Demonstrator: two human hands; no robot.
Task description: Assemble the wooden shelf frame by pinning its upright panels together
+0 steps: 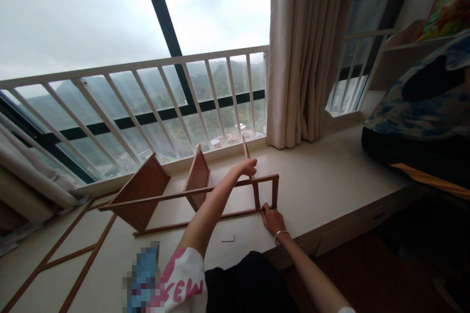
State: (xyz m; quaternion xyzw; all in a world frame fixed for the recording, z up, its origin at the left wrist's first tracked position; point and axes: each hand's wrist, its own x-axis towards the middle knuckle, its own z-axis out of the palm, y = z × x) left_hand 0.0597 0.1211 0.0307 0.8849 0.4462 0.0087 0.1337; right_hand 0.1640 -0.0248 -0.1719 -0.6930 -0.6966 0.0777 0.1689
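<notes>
A partly joined brown wooden shelf rack lies on its side on the pale ledge, with a long side frame (157, 197) and several boards standing up from it. My left hand (246, 167) reaches across the frame and is closed at the narrow shelf board (246, 149) nearest the rack's right end. Down at the joint of the lower rail and a crosspiece (256, 196), my right hand (272, 219) is closed on the frame; any small part under its fingers is hidden. An L-shaped hex key (228, 239) lies on the ledge in front of the rack.
A second wooden ladder-like frame (69, 257) lies at the left. Behind the ledge (330, 171) stand a white railing (161, 66) and window, with a beige curtain (295, 58). Another person (414, 107) sits at the right. The ledge's front edge drops to a dark floor.
</notes>
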